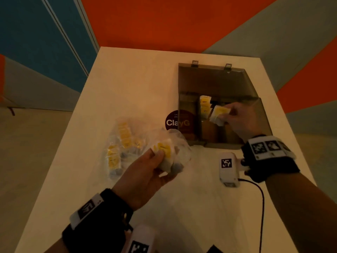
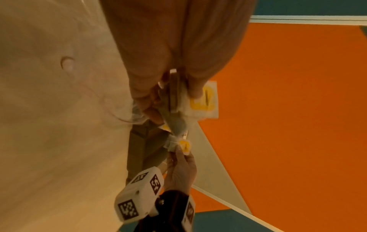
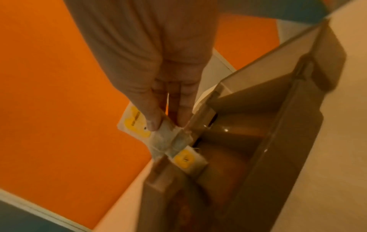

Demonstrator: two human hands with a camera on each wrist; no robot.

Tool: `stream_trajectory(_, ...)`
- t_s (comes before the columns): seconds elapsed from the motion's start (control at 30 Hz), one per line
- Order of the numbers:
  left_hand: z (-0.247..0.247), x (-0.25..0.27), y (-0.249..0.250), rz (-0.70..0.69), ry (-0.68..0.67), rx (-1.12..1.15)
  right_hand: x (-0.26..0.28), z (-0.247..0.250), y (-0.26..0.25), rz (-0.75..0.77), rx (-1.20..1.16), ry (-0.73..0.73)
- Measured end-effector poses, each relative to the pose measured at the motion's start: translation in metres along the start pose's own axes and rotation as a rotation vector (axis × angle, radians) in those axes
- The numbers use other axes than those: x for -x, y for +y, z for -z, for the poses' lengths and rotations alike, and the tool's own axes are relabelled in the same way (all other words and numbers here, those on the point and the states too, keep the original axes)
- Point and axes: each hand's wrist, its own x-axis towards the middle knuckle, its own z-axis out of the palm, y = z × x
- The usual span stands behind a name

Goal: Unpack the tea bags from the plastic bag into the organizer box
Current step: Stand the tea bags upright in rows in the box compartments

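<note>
The right hand [image 1: 238,119] pinched a yellow-labelled white tea bag [image 1: 218,114] above the smoky translucent organizer box [image 1: 262,114], right of centre; lowering it came next. The left hand [image 1: 145,172] gripped another tea bag [image 1: 164,152].

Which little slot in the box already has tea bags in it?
The far slot second from the left in the organizer box holds a stack of yellow-labelled tea bags; the slots around it look bare.

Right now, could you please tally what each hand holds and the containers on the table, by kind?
Tea bags in hand: 2, left hand holds one, right hand one
Plastic bag: 1
Organizer box: 1
Total: 4
</note>
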Motion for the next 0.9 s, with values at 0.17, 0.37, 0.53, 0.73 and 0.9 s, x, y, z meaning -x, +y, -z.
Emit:
stream_trajectory(0.17, 0.014, 0.004, 0.002, 0.092, -0.152, -0.297, -0.041, -0.034, 0.013, 0.059, 0.319, -0.216)
stream_trajectory(0.37, 0.020, 0.000, -0.008, 0.155, -0.149, -0.421, -0.055, -0.048, 0.018, 0.006, 0.204, -0.199)
stream_trajectory(0.53, 0.015, -0.005, -0.011, 0.215, -0.122, -0.357, -0.042, -0.041, 0.023, -0.075, 0.055, -0.215)
stream_trajectory(0.73, 0.011, -0.008, -0.013, 0.216, -0.134, -0.365, -0.044, -0.060, 0.021, -0.148, 0.094, -0.208)
stream_trajectory(0.9, 0.009, -0.008, -0.012, 0.180, -0.117, -0.357, -0.051, -0.064, 0.012, -0.167, 0.019, -0.160)
